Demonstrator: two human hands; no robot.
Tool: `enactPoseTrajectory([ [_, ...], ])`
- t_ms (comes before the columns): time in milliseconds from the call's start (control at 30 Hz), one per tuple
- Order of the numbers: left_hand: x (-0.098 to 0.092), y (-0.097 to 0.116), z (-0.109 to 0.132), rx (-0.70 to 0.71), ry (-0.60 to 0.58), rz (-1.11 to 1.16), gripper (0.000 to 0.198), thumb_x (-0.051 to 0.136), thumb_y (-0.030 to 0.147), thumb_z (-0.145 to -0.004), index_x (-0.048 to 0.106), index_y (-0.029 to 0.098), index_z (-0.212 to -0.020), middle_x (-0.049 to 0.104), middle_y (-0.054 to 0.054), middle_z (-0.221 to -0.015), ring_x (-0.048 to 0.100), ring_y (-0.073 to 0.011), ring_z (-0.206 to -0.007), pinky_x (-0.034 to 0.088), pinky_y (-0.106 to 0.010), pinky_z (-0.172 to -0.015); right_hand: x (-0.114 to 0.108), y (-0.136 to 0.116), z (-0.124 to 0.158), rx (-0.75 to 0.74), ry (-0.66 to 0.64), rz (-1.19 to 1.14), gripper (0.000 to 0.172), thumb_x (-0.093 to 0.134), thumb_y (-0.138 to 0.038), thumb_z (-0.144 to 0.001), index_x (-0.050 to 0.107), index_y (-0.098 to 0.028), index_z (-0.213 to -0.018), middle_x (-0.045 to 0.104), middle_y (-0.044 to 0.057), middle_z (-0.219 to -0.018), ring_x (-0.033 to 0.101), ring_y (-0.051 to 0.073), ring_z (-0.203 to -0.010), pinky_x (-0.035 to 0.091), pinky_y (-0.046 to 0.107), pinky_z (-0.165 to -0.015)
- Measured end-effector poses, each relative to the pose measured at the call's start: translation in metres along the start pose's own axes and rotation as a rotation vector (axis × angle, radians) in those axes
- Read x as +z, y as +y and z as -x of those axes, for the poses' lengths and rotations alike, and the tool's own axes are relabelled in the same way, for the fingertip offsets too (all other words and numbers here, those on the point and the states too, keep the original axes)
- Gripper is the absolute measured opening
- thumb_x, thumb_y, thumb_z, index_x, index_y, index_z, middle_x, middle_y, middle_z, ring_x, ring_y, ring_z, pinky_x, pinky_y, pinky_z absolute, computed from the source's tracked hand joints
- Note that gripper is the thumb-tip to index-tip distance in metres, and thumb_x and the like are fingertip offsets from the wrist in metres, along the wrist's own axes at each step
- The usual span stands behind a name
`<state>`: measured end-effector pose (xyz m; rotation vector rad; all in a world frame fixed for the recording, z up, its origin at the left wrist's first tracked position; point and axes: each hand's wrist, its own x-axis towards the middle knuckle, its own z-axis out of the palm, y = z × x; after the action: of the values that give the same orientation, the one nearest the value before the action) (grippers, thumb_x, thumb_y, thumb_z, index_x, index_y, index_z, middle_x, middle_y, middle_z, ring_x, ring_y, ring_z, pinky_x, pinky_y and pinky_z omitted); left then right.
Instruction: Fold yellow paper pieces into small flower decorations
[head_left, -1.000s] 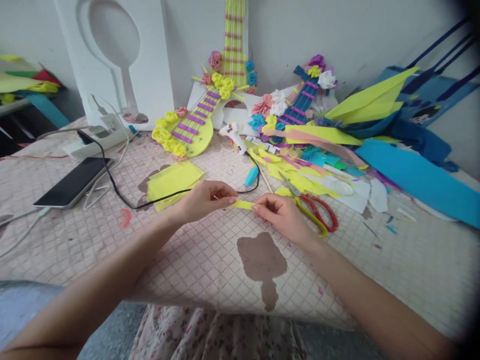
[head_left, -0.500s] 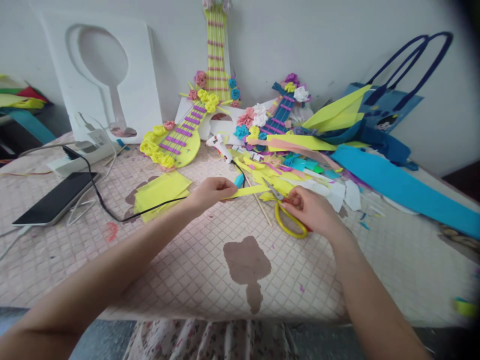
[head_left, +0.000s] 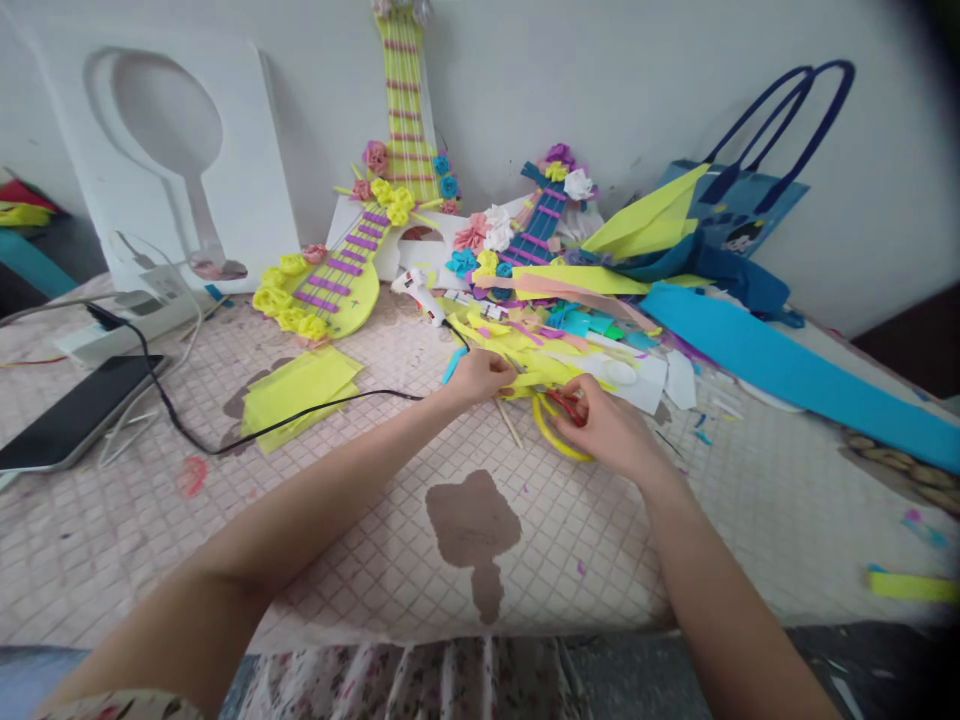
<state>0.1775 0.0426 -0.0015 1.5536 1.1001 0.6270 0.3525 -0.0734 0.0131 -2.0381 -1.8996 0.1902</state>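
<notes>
My left hand (head_left: pixel 480 375) pinches a thin yellow paper strip (head_left: pixel 529 378) just above the checked table cover (head_left: pixel 360 520). My right hand (head_left: pixel 607 425) is closed around the yellow and red handles of a pair of scissors (head_left: pixel 551 425), its fingers through the loops. The scissor blades point left toward the strip and are partly hidden behind my left hand. A thin wooden stick (head_left: pixel 508 424) lies on the cover under both hands.
A heap of coloured paper scraps (head_left: pixel 592 320) lies behind the hands, with a glue gun (head_left: pixel 418 293) and paper guitars with flowers (head_left: pixel 330 285) against the wall. Yellow sheets (head_left: pixel 296 385), a black cable (head_left: pixel 247 430) and a phone (head_left: pixel 71 410) lie left. A blue bag (head_left: pixel 739 215) stands right.
My right hand let go of the strip, reached to the scissors and took them up. My left hand carried the strip forward toward the scrap heap. The view shifted right.
</notes>
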Motion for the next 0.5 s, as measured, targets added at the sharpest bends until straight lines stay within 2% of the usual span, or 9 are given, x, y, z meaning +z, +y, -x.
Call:
enactPoseTrajectory([
  [100,0.001,-0.002,-0.002,0.014,0.022,-0.074,0.016,0.063,0.017,-0.080,0.058,0.012,-0.066,0.064,-0.002,-0.062,0.067,-0.0132,-0.062,0.051,-0.020,-0.056,-0.004,0.010,0.001,0.062,0.072,-0.130,0.035,0.061,-0.050,-0.075,0.049,-0.025,-0.097,0.061,-0.003,-0.064,0.058,0.017,-0.054,0.033,0.025,-0.047],
  [200,0.002,-0.002,-0.003,0.028,0.038,-0.143,0.012,0.062,0.019,-0.080,0.059,0.013,-0.069,0.067,-0.004,-0.068,0.068,-0.0142,-0.065,0.052,-0.021,-0.058,-0.009,0.019,0.002,0.114,0.248,-0.225,0.040,0.063,-0.053,-0.073,0.049,-0.024,-0.097,0.060,-0.002,-0.064,0.058,0.017,-0.054,0.038,0.025,-0.049],
  [333,0.004,0.001,0.000,0.059,0.080,-0.256,0.006,0.063,0.017,-0.076,0.062,0.014,-0.080,0.070,-0.006,-0.075,0.069,-0.0169,-0.072,0.053,-0.025,-0.065,-0.013,0.019,0.005,0.132,0.475,-0.287,0.038,0.066,-0.046,-0.071,0.049,-0.023,-0.096,0.057,-0.003,-0.067,0.054,0.015,-0.053,0.042,0.027,-0.054],
  [400,0.005,0.003,0.002,0.074,0.102,-0.304,0.012,0.063,0.017,-0.074,0.062,0.014,-0.086,0.071,-0.007,-0.079,0.069,-0.0178,-0.074,0.052,-0.026,-0.067,-0.011,0.014,0.007,0.108,0.490,-0.292,0.037,0.066,-0.043,-0.071,0.049,-0.023,-0.096,0.057,-0.002,-0.069,0.053,0.014,-0.054,0.043,0.028,-0.055],
  [500,0.006,0.005,0.004,0.091,0.120,-0.358,0.016,0.063,0.018,-0.073,0.062,0.014,-0.089,0.071,-0.007,-0.082,0.068,-0.0179,-0.078,0.052,-0.026,-0.069,-0.003,0.005,0.010,0.076,0.399,-0.254,0.037,0.066,-0.041,-0.071,0.049,-0.023,-0.098,0.058,-0.002,-0.071,0.053,0.014,-0.055,0.042,0.028,-0.055],
])
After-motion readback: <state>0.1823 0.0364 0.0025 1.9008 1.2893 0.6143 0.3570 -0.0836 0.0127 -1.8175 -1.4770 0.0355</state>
